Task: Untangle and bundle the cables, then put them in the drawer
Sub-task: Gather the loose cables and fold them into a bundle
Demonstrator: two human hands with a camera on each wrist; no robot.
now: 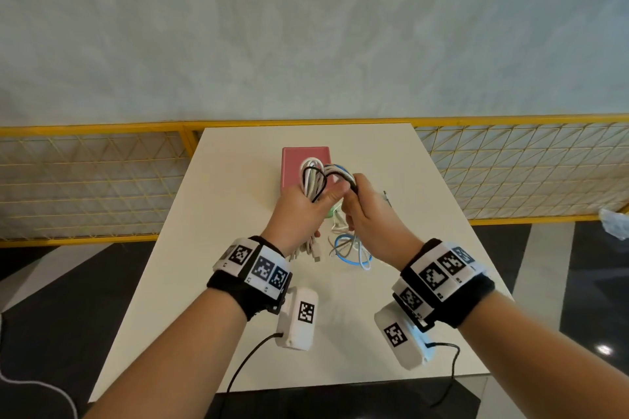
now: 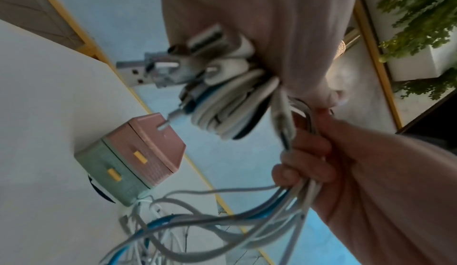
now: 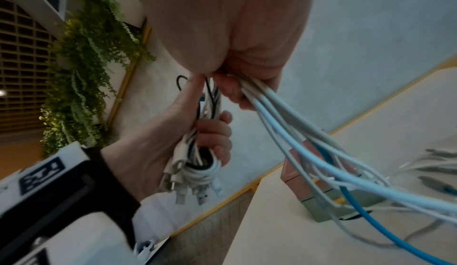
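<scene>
1. The cables (image 1: 315,180) are held above the worktop (image 1: 238,248) in front of the drawer box (image 1: 296,160), split between the two hands.
2. The left hand (image 1: 299,211) has its grip curled round a folded bundle (image 3: 197,152) of white and black cables; loops stand up above the fist and the plugs (image 2: 173,68) hang out below it.
3. The right hand (image 1: 371,214) has its grip curled round a looser bunch of white, grey and blue cables (image 3: 284,116), just beside the left hand, the two touching at the thumbs.
4. From the right hand the loose cables run down to the worktop, where a blue loop (image 1: 354,250) and white strands lie near the front of the box.
5. The drawer box is pink above and green below, with two yellow handles (image 2: 139,157) on its front; both drawers look closed.
6. Each wrist wears a black band with white marker tags (image 1: 258,265), and a white camera unit (image 1: 297,318) hangs under each, with a black lead running off.
7. Behind the worktop stand a yellow mesh fence (image 1: 85,180) and a pale wall (image 1: 306,27); green plants (image 3: 91,54) show in the wrist views.
</scene>
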